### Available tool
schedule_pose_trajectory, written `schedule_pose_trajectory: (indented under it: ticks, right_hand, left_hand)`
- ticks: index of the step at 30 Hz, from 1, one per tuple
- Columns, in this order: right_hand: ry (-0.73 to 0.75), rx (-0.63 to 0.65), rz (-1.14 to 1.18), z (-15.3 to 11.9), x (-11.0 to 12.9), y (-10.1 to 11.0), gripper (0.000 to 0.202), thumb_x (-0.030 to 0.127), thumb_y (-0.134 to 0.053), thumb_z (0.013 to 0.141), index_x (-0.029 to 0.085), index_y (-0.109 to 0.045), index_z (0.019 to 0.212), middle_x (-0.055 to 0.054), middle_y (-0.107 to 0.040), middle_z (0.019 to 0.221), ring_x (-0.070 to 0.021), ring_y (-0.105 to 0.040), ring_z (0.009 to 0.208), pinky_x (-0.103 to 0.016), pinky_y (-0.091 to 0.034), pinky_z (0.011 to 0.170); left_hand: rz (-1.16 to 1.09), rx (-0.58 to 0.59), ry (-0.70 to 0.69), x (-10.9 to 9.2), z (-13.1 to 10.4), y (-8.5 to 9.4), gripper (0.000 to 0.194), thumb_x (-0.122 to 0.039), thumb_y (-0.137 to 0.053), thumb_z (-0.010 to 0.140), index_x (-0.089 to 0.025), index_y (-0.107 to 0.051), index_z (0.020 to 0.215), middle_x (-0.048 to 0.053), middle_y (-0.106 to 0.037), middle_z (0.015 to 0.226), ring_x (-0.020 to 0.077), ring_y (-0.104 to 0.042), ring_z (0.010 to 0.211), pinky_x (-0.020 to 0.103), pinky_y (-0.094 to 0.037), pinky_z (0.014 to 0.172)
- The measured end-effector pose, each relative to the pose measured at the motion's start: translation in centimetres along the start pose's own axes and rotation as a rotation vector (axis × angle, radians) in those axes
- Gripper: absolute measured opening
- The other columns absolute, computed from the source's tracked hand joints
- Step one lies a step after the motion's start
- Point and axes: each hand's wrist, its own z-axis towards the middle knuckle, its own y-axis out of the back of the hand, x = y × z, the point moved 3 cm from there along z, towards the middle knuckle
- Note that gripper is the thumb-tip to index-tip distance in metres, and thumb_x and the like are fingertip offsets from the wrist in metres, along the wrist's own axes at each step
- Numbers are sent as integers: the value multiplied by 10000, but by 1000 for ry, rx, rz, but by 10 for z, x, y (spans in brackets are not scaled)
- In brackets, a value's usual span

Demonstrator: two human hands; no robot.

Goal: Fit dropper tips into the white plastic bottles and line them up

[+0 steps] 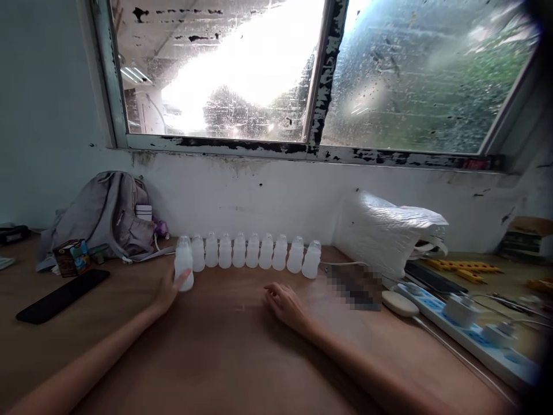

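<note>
A row of several frosted white baby bottles (239, 251) with clear caps stands upright along the back of the brown table, near the wall. At the row's left end, slightly closer to me, is one more baby bottle (184, 256). My left hand (170, 288) is closed around its lower part from the left, with the thumb on the near side. My right hand (283, 304) rests on the tabletop in front of the row, right of the middle. Its fingers are loosely bent, apart from the bottles, and nothing shows in them.
A grey backpack (101, 219), a small box (71, 258) and a black phone (63, 297) lie on the left. To the right are a white padded bag (380, 233), a blurred-out patch (354, 286), a round white charger (400, 304) and a power strip (466, 328) with plugs and cables.
</note>
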Motion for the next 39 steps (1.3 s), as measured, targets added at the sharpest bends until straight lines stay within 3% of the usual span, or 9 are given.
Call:
schedule_pose_trajectory:
  ticks: [5,7,12,15,20,24,28,33,39]
  right_hand:
    - [-80,10,469,8,32,5,306,393,-328,848,218,-362,1097,8,-517,688,-103,-463,527,-223,-384,521]
    - [-88,79,540,11,44,7,293,427,-338,839,217,-411,1029,31,-481,598,-94,-432,485,-211,-354,482]
    - [-402,288,794,10,51,-5,337,506,-347,812,183,-408,739,66,-365,455,-62,-327,364,-182,-252,358]
    - [-473,250,852,7,45,-13,367,510,-409,781,174,-370,638,57,-342,491,-52,-319,407,-179,-253,374]
    - [-408,179,736,4,44,-11,422,483,-443,762,161,-330,515,43,-273,516,-57,-280,489,-191,-227,424]
    - [-350,149,663,6,50,2,432,464,-438,761,161,-313,480,49,-250,480,-51,-243,459,-203,-196,418]
    - [-443,-37,666,20,28,24,395,457,-392,795,162,-374,533,46,-296,499,-58,-283,455,-199,-233,416]
    - [-447,-44,486,38,-6,32,269,393,-502,759,176,-480,916,28,-440,635,-88,-400,544,-203,-339,496]
    - [-252,176,212,28,-4,3,259,285,-560,714,205,-515,957,-32,-520,856,-147,-491,765,-265,-408,678]
  left_hand:
    - [63,621,56,-44,-54,-41,340,-355,-636,601,-189,-614,897,32,-630,853,208,-559,750,241,-426,632]
    - [132,836,125,-59,-69,-56,291,-350,-612,626,-185,-612,866,21,-622,801,186,-552,706,224,-411,587]
    - [43,1071,191,-82,-84,-78,331,-348,-577,658,-151,-579,924,13,-580,807,144,-500,690,208,-370,581]
    - [-145,1110,251,-79,-86,-85,336,-376,-570,654,-132,-592,884,5,-553,753,124,-464,672,204,-343,582]
    - [-369,1233,559,-66,-90,-88,366,-410,-595,586,-109,-607,795,4,-517,618,102,-452,548,194,-311,490]
    - [-503,1334,725,-50,-89,-85,347,-351,-592,555,-99,-625,791,13,-529,575,93,-442,486,198,-313,463]
    - [-696,1377,910,-26,-89,-80,366,-326,-560,520,-61,-629,762,57,-562,580,139,-494,504,245,-372,486]
    - [-914,1138,949,-21,-85,-81,462,-388,-563,610,-76,-581,951,70,-584,700,162,-540,633,272,-406,591]
    - [-1019,979,924,-30,-79,-87,431,-295,-615,642,-134,-548,1036,88,-592,893,219,-536,855,341,-386,742]
